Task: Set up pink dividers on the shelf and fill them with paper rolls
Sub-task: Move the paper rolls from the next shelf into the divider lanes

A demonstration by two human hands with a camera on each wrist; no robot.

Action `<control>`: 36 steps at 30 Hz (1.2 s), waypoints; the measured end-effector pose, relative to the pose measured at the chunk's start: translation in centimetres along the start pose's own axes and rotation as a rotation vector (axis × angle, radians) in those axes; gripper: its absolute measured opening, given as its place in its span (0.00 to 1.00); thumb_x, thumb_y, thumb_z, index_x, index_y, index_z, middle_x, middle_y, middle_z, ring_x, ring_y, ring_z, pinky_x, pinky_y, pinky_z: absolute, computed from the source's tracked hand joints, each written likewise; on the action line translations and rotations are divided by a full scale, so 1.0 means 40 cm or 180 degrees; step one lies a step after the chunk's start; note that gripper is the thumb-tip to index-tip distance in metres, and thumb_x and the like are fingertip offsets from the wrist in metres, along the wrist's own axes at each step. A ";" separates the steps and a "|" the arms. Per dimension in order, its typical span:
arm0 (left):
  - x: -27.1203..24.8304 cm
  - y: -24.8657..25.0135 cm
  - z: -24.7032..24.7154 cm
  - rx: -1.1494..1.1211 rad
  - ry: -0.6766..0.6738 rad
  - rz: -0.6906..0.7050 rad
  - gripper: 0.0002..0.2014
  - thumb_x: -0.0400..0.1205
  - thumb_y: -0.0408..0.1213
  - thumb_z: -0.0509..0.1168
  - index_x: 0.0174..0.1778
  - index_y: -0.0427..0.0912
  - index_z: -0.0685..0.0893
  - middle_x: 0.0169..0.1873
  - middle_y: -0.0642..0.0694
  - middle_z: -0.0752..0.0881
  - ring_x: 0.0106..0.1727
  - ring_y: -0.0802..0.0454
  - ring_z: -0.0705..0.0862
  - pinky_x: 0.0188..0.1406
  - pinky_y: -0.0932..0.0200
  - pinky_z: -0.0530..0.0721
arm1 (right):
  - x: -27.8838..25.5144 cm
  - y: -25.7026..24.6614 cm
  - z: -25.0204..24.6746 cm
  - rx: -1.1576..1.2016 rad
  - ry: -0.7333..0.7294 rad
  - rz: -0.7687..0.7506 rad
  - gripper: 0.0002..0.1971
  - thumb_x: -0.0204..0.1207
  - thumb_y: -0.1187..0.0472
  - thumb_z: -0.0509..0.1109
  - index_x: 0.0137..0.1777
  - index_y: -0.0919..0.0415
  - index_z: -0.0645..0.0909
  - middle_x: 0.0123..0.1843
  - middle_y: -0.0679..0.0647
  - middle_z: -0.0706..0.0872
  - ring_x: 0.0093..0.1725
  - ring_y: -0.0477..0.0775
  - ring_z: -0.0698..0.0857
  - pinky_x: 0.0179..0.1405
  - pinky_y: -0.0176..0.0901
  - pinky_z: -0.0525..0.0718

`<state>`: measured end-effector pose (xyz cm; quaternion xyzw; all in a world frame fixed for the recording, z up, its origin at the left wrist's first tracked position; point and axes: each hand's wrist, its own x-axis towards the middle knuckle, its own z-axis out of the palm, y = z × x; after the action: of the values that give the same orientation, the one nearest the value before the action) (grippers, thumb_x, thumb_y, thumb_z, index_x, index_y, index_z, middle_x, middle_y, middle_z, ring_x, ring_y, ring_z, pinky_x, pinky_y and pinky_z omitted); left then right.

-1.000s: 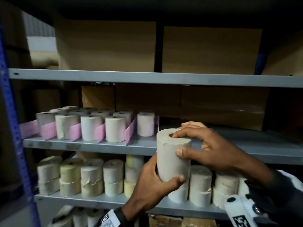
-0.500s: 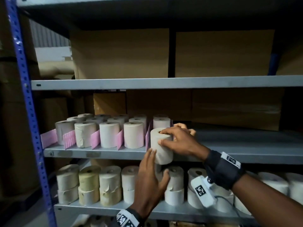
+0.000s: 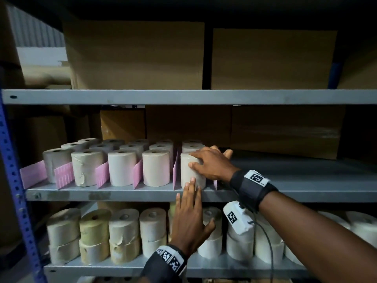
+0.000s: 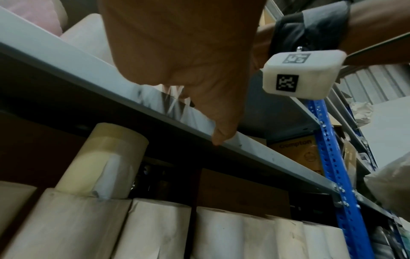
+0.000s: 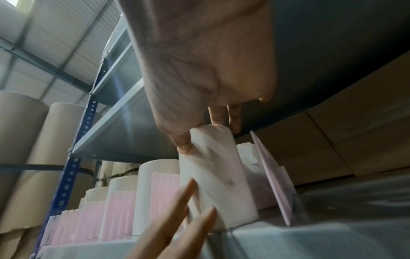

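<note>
On the grey middle shelf [image 3: 306,193], several pink dividers [image 3: 102,174] stand on edge with rows of upright paper rolls [image 3: 156,170] between them. My right hand [image 3: 202,160] grips the top of one beige paper roll [image 3: 186,174], fingers curled over its rim and thumb on its front. This roll stands at the shelf's front edge, just right of a divider [image 3: 175,172], with another pink divider [image 3: 215,183] on its right. My left hand [image 3: 191,203] reaches up from below, its straight fingers [image 5: 177,210] touching the roll [image 5: 217,175] low on its front.
Bare shelf [image 3: 295,172] stretches right of the roll. Stacked paper rolls [image 3: 124,231] fill the lower shelf. Cardboard boxes [image 3: 134,56] sit on the upper shelf and more behind the rows. A blue perforated upright [image 3: 14,180] bounds the left side.
The roll went from mid-air in front of the shelves onto the middle shelf beside the divider. My left hand let go of its base and now only touches it.
</note>
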<state>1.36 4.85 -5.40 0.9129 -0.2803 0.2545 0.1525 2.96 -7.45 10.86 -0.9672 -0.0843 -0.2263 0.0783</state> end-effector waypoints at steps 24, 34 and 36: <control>0.009 -0.064 -0.297 -0.0102 -0.0358 0.0236 0.42 0.88 0.64 0.50 0.90 0.46 0.41 0.90 0.46 0.42 0.90 0.50 0.39 0.83 0.50 0.33 | -0.035 -0.034 -0.061 -0.0225 0.0060 0.0385 0.33 0.81 0.36 0.51 0.84 0.43 0.50 0.87 0.47 0.52 0.85 0.54 0.52 0.76 0.74 0.51; 0.120 -0.104 -0.618 0.0468 0.1290 0.0452 0.37 0.88 0.55 0.40 0.89 0.35 0.54 0.89 0.39 0.53 0.91 0.42 0.48 0.89 0.42 0.45 | -0.081 -0.138 -0.297 -0.1007 0.2177 0.0287 0.34 0.78 0.38 0.53 0.82 0.50 0.59 0.85 0.55 0.60 0.83 0.57 0.61 0.76 0.65 0.63; 0.155 -0.088 -0.664 0.0545 0.1467 0.0512 0.35 0.91 0.54 0.44 0.90 0.35 0.52 0.90 0.39 0.50 0.91 0.43 0.45 0.90 0.41 0.44 | -0.075 -0.157 -0.351 -0.1116 0.2345 0.0340 0.35 0.78 0.38 0.52 0.83 0.51 0.56 0.87 0.55 0.56 0.84 0.59 0.60 0.77 0.67 0.62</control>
<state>-2.21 16.16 19.40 0.8152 -0.2873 0.4899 0.1138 -6.89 -4.38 22.65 -0.8232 0.0396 -0.5641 -0.0510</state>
